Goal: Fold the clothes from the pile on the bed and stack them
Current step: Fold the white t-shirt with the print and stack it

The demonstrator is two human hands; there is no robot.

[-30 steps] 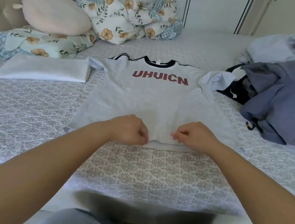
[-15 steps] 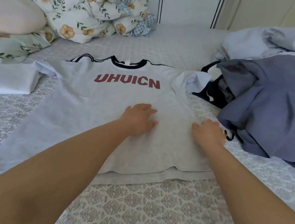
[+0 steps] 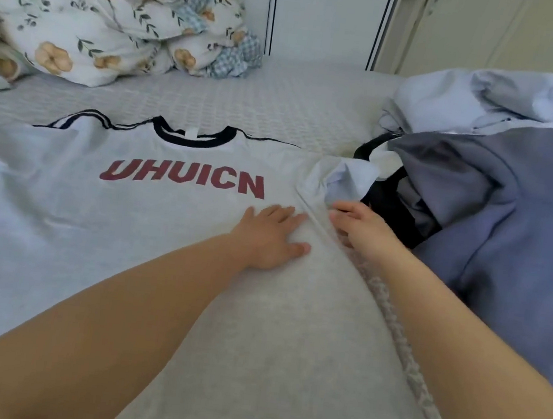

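Note:
A light grey T-shirt (image 3: 149, 222) with a dark collar and red letters lies face up, spread flat on the bed (image 3: 280, 106). My left hand (image 3: 270, 234) presses flat on its chest, just right of the lettering, fingers straight. My right hand (image 3: 357, 227) rests at the shirt's right side seam, below the crumpled right sleeve (image 3: 337, 178), fingers loosely bent; whether it holds fabric I cannot tell. The pile of unfolded clothes (image 3: 508, 218), with a blue-grey garment on top, lies right beside that hand.
A bundled floral quilt (image 3: 117, 19) and pillows sit at the head of the bed, back left. A pale garment (image 3: 501, 97) lies behind the pile. White cupboard doors (image 3: 325, 15) stand beyond the bed.
Both hands left the shirt's bottom hem and slid up and to the right over the fabric to its chest and right seam. The view moved closer and rightward.

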